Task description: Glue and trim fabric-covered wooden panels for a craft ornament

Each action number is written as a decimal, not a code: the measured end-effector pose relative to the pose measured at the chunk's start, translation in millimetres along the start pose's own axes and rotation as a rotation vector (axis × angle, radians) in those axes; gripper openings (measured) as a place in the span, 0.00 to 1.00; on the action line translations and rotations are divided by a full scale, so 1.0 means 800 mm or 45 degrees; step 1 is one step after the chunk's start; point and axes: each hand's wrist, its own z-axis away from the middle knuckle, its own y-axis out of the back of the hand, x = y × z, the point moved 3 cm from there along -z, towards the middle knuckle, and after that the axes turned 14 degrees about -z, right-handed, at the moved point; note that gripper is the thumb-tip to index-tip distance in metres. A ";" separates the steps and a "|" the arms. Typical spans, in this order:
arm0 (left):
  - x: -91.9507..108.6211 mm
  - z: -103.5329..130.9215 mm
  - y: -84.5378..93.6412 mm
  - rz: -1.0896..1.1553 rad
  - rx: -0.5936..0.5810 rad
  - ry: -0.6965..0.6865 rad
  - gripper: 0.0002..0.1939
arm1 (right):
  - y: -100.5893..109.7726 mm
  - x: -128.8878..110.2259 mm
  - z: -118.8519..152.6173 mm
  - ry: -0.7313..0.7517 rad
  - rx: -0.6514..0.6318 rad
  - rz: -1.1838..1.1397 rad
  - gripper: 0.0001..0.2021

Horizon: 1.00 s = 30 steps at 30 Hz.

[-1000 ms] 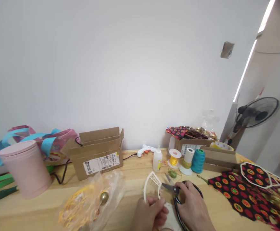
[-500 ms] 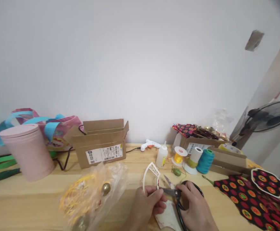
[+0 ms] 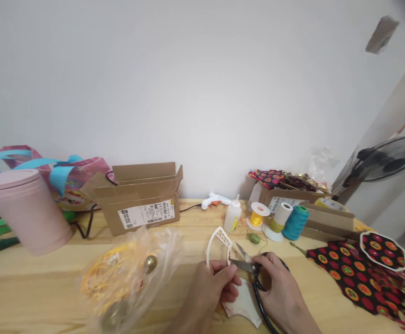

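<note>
A cream curved frame [image 3: 223,236] with a lattice end stands up from my left hand [image 3: 213,283], pinched between thumb and fingers. Black-handled scissors [image 3: 256,270] are in my right hand [image 3: 279,287], with their blades apart. One blade tip reaches the right side of the frame, just above my left thumb; small red marks show there. Under the scissors lies a white cut piece [image 3: 241,306] with reddish marks on its edge. The lower part of the frame is hidden by my left fingers.
Left are a plastic bag of yellow cord and gold bells [image 3: 129,278], a cardboard box [image 3: 147,199] and a pink canister [image 3: 28,211]. Behind my hands stand a glue bottle [image 3: 232,215], a glue gun [image 3: 216,201] and thread spools [image 3: 295,222]. Patterned fabric [image 3: 348,273] lies right.
The view has shifted slightly, so the objects sit a little higher and the left-side ones further left. Both hands keep their holds, and the scissor blades remain apart.
</note>
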 end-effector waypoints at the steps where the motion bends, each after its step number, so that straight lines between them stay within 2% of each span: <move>1: -0.001 0.000 0.000 0.000 -0.002 0.002 0.12 | 0.000 0.000 0.001 -0.001 0.000 0.011 0.14; 7: -0.003 -0.003 -0.001 -0.007 0.019 0.011 0.11 | 0.002 -0.003 0.002 0.028 -0.001 0.076 0.15; 13: -0.001 -0.002 -0.002 -0.068 0.036 -0.010 0.14 | -0.001 -0.001 -0.001 -0.060 -0.078 0.006 0.15; 19: -0.003 -0.006 -0.004 -0.095 0.116 -0.019 0.14 | -0.002 -0.004 0.002 -0.170 -0.050 0.058 0.14; 30: -0.005 -0.010 -0.008 -0.091 0.203 -0.002 0.13 | 0.001 -0.010 0.006 -0.218 -0.021 0.185 0.13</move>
